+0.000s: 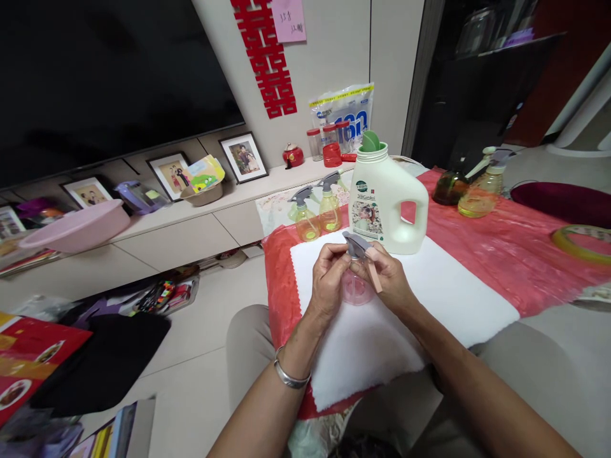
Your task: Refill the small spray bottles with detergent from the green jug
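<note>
A small pink transparent spray bottle [357,290] with a grey spray head [356,244] is between my hands, above the white cloth [458,286]. My left hand [328,280] has its thumb and fingers closed at the bottle's neck, on the left side. From the right, my right hand [389,278] pinches the spray head near its pinkish trigger [374,275]. Just behind my hands stands a large pale green jug [387,203] with a handle. Two yellowish spray bottles [308,224] with grey heads stand to its left.
Red plastic sheeting [477,248] lies under the cloth. A brown bottle [450,186], another spray bottle [480,194] and a tape roll [585,243] are at the right. The low cabinet [181,238] behind holds picture frames, a pink basin [79,228] and red-lidded jars [315,145].
</note>
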{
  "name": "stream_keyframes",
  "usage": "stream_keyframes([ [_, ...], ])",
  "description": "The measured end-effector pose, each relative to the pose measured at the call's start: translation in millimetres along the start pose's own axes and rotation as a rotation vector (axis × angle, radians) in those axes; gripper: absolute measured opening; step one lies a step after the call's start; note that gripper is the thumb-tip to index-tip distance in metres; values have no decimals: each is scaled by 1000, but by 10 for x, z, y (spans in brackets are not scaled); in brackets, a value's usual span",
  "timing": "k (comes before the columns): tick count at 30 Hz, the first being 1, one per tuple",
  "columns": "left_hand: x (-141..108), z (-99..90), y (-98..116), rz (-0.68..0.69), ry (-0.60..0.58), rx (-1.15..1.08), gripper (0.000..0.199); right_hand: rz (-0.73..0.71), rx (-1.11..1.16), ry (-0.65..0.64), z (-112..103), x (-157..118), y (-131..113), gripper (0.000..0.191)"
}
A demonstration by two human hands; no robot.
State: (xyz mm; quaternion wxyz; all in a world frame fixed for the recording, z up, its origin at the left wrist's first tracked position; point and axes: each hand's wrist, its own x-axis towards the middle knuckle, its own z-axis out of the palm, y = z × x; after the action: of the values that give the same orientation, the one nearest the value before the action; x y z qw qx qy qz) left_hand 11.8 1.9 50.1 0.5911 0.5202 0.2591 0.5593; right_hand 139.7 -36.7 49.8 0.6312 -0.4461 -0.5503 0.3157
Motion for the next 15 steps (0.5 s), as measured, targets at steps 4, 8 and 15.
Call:
stream_keyframes([
  [4,-12,2,-9,9,3,37,15,7,6,68,33,5,46,35],
  [8,-34,49,17,-15,-5,44,18,26,1,109,69,-2,73,31],
  [15,-30,91,29,27,5,76,33,22,10,-4,-12,-10,20,37],
])
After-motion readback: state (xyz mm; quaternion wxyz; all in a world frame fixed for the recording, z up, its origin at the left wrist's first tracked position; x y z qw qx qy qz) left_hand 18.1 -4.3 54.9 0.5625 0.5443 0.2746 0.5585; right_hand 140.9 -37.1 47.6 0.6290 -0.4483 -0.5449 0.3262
